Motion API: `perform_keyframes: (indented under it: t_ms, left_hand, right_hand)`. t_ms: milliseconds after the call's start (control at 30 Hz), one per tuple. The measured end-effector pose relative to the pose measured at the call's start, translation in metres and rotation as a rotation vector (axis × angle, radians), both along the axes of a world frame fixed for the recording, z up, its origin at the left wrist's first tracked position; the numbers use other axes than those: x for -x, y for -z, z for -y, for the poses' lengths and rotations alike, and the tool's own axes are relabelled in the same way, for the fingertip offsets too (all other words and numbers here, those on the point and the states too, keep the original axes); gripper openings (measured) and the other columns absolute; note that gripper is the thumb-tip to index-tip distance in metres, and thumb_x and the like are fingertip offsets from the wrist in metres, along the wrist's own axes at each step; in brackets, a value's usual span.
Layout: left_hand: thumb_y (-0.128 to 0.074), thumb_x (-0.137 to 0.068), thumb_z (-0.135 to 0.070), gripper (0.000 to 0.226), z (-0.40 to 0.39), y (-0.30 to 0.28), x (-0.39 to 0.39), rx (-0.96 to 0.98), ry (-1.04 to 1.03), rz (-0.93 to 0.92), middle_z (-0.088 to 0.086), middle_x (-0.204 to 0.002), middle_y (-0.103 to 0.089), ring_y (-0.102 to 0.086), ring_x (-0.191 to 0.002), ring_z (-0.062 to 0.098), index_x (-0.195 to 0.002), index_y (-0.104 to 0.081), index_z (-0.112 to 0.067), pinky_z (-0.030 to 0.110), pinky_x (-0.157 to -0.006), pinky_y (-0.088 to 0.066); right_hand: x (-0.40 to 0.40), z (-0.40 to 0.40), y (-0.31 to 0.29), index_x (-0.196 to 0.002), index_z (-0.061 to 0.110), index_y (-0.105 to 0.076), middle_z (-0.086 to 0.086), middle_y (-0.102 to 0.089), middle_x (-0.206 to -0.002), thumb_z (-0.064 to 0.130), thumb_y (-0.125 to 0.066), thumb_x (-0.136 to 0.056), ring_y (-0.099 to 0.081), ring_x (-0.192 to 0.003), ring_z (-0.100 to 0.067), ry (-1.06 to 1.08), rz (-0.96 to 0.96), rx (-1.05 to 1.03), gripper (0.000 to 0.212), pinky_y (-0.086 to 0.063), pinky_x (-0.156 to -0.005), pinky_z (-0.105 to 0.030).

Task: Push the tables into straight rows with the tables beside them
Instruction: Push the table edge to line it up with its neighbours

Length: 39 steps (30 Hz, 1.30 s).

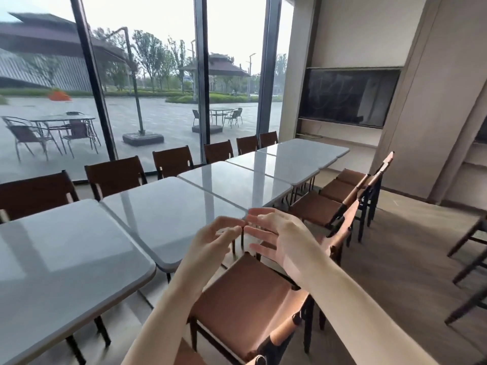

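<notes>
Hovering at frame centre, my left hand [210,243] and right hand [274,238] hold nothing, fingers loosely spread, fingertips nearly meeting just off the rounded corner of the second glossy grey square table [168,214]. Five such smooth tables run from lower left toward upper right, edges almost touching. Below my hands sits a brown leather-seated chair with a dark frame [245,299].
</notes>
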<state>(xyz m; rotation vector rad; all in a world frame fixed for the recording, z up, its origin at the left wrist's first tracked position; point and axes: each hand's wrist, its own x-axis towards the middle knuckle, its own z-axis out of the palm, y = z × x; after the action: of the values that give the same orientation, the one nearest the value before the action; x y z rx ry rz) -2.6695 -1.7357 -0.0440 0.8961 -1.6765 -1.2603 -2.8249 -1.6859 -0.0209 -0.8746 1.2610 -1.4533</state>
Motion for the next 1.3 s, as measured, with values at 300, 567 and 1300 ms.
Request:
perform_keyframes:
  t_ms: [300, 567, 1300]
  left_hand:
    - [-0.062, -0.099, -0.019, 0.015, 0.068, 0.027, -0.010, -0.102, -0.166, 0.067, -0.019, -0.098, -0.075, -0.069, -0.099, -0.001, -0.103, -0.075, -0.024, 0.048, -0.101, -0.053]
    - [-0.062, -0.099, -0.026, 0.016, 0.139, 0.047, 0.005, -0.119, -0.338, 0.121, -0.019, -0.099, -0.075, -0.068, -0.102, -0.003, -0.103, -0.075, -0.034, 0.033, -0.097, -0.055]
    - [-0.065, -0.094, -0.034, 0.016, 0.446, 0.276, 0.134, -0.224, -0.490, 0.647, -0.018, -0.132, -0.047, -0.047, -0.130, 0.003, -0.097, -0.054, -0.045, 0.019, -0.105, -0.032]
  right_hand:
    - [-0.004, 0.097, 0.035, -0.111, 0.018, -0.076, -0.001, -0.076, -0.114, 0.014, -0.055, -0.101, -0.072, -0.109, -0.020, -0.190, 0.061, -0.031, 0.023, -0.056, -0.097, -0.043]
    - [0.020, 0.201, 0.043, -0.114, 0.017, -0.074, 0.000, -0.075, -0.117, 0.014, -0.054, -0.103, -0.073, -0.107, -0.018, -0.381, 0.000, -0.049, 0.023, -0.059, -0.094, -0.041]
    - [0.179, 0.530, 0.252, -0.101, 0.029, -0.072, 0.007, -0.073, -0.104, 0.005, -0.060, -0.095, -0.068, -0.107, -0.016, -0.562, -0.500, -0.164, 0.028, -0.053, -0.089, -0.034]
